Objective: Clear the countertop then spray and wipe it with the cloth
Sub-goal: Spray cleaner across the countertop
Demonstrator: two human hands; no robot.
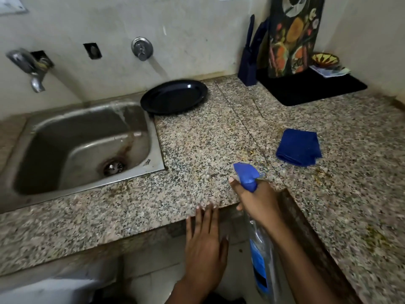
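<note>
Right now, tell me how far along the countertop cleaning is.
Clearing looks mostly done: the middle of the countertop is bare, though a dark plate sits beside the sink. Spraying is in hand: the right hand has its grip on the spray bottle, nozzle aimed over the counter; the left hand is open at the edge. Wiping is left: the blue cloth lies folded, and yellowish crumbs remain.

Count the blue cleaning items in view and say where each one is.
2. The folded blue cloth lies on the speckled granite countertop, right of centre. The clear spray bottle with blue trigger head is held in the right hand at the counter's front edge.
</note>
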